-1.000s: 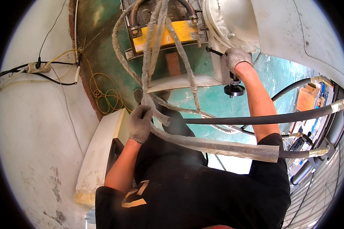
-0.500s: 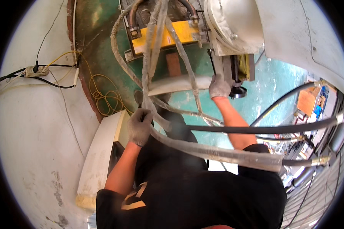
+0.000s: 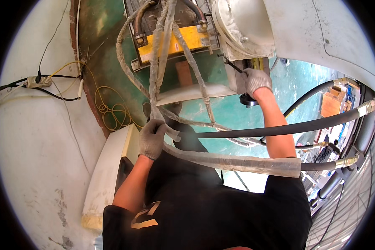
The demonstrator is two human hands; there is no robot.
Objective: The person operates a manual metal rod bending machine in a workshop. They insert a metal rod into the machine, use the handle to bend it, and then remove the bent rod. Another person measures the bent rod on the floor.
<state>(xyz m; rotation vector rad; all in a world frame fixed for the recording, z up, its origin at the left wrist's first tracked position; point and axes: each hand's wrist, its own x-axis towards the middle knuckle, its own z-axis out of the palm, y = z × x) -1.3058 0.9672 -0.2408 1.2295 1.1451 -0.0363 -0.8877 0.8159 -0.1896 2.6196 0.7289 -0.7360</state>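
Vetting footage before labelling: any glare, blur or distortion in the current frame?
Head view: fisheye bending toward the rim, corners black. Head view: green floor washed out by glare on the right, blown-out white below the plastic-sleeved hose. Head view: hazy smudge over the dark trousers; left hand and right hand read clearly.

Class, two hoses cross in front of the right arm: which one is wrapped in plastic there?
The lower hose in the picture: a cloudy plastic sleeve covers it at that crossing, whereas the upper hose shows bare black.
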